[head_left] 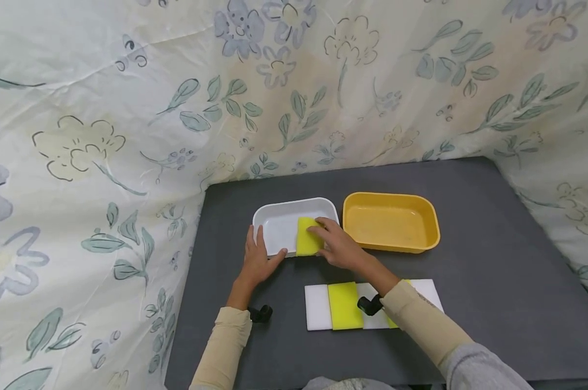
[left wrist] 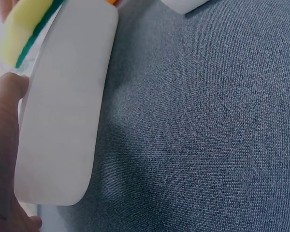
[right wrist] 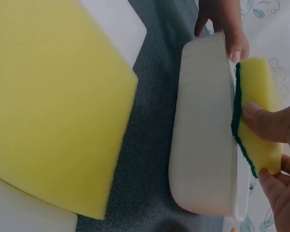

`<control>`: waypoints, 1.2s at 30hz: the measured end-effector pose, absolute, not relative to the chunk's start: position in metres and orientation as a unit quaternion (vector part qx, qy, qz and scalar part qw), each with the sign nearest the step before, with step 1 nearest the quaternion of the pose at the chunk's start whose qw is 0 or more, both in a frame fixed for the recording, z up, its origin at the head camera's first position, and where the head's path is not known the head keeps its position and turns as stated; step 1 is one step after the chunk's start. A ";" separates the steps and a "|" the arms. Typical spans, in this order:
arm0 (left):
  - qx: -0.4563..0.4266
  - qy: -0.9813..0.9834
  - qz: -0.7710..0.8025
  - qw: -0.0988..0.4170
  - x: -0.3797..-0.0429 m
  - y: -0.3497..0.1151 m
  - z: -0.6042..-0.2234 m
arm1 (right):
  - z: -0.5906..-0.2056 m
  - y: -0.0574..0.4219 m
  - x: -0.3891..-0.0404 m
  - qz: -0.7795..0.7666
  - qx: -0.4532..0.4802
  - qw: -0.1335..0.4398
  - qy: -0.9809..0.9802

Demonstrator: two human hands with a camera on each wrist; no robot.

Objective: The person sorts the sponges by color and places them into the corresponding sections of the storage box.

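My right hand (head_left: 340,244) pinches a yellow sponge (head_left: 307,236) over the right part of a white tray (head_left: 279,216). In the right wrist view, the thumb presses one side of the sponge (right wrist: 258,87) and other fingers grip its lower end. A dark green scouring layer shows on its underside. My left hand (head_left: 258,260) rests at the tray's front left corner, its fingers extended along the left side and its thumb on the front rim. In the left wrist view, that thumb touches the rim of the tray (left wrist: 67,106).
A yellow tray (head_left: 391,248) stands right of the white one. Nearer the front, a row of white blocks (head_left: 318,307) and yellow sponges (head_left: 345,306) lies on the dark grey tabletop (head_left: 498,303), partly hidden by the right forearm. Floral fabric (head_left: 303,108) hangs behind and at both sides.
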State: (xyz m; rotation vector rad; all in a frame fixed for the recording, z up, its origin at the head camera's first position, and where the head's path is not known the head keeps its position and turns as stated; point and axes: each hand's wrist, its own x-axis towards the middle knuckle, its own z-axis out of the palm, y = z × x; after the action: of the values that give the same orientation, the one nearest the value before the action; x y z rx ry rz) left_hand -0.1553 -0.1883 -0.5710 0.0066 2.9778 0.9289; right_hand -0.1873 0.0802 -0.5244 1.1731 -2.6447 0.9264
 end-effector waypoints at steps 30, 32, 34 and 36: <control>-0.007 0.954 0.298 0.025 -0.155 -0.188 -0.564 | -0.519 0.056 -0.229 0.254 0.335 -0.035 -0.906; -0.008 0.953 0.302 0.025 -0.154 -0.188 -0.564 | -0.522 0.054 -0.231 0.247 0.330 -0.053 -0.909; -0.009 0.952 0.306 0.025 -0.153 -0.188 -0.565 | -0.524 0.051 -0.232 0.241 0.324 -0.071 -0.912; -0.010 0.952 0.305 0.025 -0.153 -0.187 -0.567 | -0.527 0.049 -0.234 0.233 0.319 -0.088 -0.914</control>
State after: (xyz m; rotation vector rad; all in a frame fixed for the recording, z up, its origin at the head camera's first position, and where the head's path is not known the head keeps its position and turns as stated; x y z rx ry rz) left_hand -0.1525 -0.1874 -0.5667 -0.0306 2.9439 0.9446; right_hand -0.2336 0.0487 -0.5272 1.0620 -3.0451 0.7768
